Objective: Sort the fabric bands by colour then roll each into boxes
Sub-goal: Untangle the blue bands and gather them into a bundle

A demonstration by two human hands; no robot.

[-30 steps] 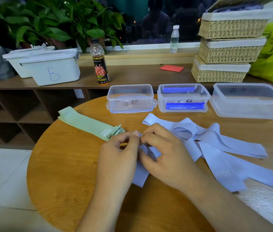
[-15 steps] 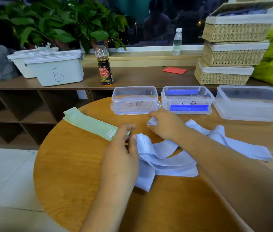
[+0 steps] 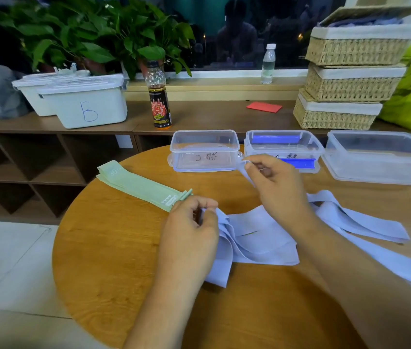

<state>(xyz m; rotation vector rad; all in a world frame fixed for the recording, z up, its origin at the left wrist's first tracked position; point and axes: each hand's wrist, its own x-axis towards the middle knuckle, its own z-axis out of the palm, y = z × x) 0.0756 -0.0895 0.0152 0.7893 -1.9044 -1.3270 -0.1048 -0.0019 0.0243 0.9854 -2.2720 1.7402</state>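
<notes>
Lavender fabric bands (image 3: 262,238) lie heaped on the round table (image 3: 113,260), limp, light, likely to slither, left hand (image 3: 189,230) pinching one end, right hand (image 3: 275,182) pinching another raised end near the boxes (image 3: 204,149); best gripped at ends.

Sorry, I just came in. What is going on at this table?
A person is sorting fabric bands on a round table. The left hand pinches the lilac bands at the edge of their loose pile; the right hand holds one lilac end up near the clear boxes. The green bands lie stacked flat on the left.
</notes>
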